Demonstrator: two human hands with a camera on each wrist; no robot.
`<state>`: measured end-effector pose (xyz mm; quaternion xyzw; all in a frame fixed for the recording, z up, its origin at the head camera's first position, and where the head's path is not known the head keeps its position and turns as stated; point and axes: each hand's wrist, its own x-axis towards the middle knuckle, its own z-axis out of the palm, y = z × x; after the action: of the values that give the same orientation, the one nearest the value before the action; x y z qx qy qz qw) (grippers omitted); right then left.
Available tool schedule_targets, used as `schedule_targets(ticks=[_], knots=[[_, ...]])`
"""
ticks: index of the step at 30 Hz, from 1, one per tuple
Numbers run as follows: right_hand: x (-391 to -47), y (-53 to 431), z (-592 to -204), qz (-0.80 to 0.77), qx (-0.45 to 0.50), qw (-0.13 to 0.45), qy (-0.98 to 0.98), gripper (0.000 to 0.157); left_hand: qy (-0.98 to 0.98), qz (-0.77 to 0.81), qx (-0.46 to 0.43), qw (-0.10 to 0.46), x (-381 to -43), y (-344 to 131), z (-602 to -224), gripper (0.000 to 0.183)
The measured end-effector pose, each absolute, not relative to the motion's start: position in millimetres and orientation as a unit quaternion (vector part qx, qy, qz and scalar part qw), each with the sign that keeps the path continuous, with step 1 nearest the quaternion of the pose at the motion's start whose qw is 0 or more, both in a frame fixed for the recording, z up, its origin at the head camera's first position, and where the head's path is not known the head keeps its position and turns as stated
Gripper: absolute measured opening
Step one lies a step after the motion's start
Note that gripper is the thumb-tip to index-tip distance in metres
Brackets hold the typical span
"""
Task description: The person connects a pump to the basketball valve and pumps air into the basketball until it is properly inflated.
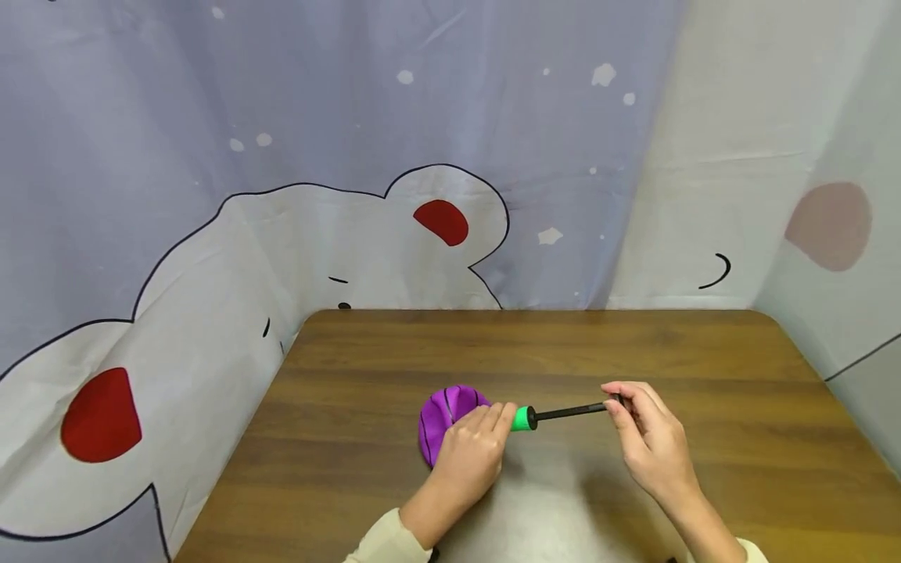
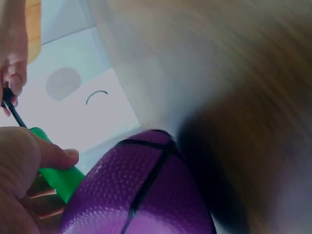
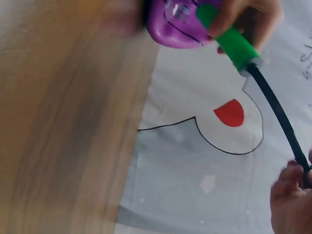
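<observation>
A small hand pump with a green barrel (image 1: pixel 522 419) and a black rod (image 1: pixel 570 412) spans the space between my hands. My left hand (image 1: pixel 473 452) grips the barrel, its thumb lying along the green surface in the left wrist view. At the rod's outer end, my right hand (image 1: pixel 656 446) pinches the black handle, and the rod is drawn well out. Against the barrel's other end sits a purple ball (image 1: pixel 434 426) with black lines, dented on top. The left wrist view shows the pebbled skin of the ball (image 2: pixel 151 190). Where pump and ball meet is hidden.
Everything is above a brown wooden table (image 1: pixel 366 352). Behind it and at its sides hangs a pale cloth backdrop (image 1: pixel 563 156) with printed cartoon bears and stars.
</observation>
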<state>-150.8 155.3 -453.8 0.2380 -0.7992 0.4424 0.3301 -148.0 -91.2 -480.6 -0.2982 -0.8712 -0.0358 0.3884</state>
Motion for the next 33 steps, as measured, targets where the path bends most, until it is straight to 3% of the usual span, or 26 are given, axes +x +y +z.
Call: schedule_targets(ticks=[2, 5, 9, 13, 15, 21, 33], knots=[[-151.5, 158.3, -455.0, 0.383, 0.242, 0.351, -0.819, 0.018, -0.872, -0.034, -0.302, 0.384, -147.9, -91.0, -480.5, 0.036], [-151.3, 152.0, -462.1, 0.307, 0.263, 0.364, -0.839, 0.036, -0.872, -0.024, -0.303, 0.385, -146.3, -91.3, -481.3, 0.037], [-146.5, 140.7, -471.8, 0.329, 0.288, 0.31, -0.844, 0.036, -0.873, -0.018, -0.3, 0.384, -144.0, -91.5, -481.9, 0.037], [-145.7, 131.5, -476.0, 0.391, 0.321, 0.254, -0.825, 0.057, -0.873, -0.021, -0.303, 0.381, -143.2, -87.8, -478.7, 0.038], [-148.0, 126.7, -477.1, 0.4, 0.34, 0.25, -0.813, 0.059, -0.871, -0.021, -0.307, 0.383, -142.9, -85.2, -477.0, 0.038], [-155.8, 121.7, -479.9, 0.421, 0.37, 0.311, -0.768, 0.037, -0.869, -0.036, -0.309, 0.385, -141.9, -80.7, -474.8, 0.033], [-160.8, 141.4, -452.3, 0.402, 0.314, 0.487, -0.709, 0.038, -0.874, -0.081, -0.297, 0.375, -148.8, -85.1, -476.4, 0.033]])
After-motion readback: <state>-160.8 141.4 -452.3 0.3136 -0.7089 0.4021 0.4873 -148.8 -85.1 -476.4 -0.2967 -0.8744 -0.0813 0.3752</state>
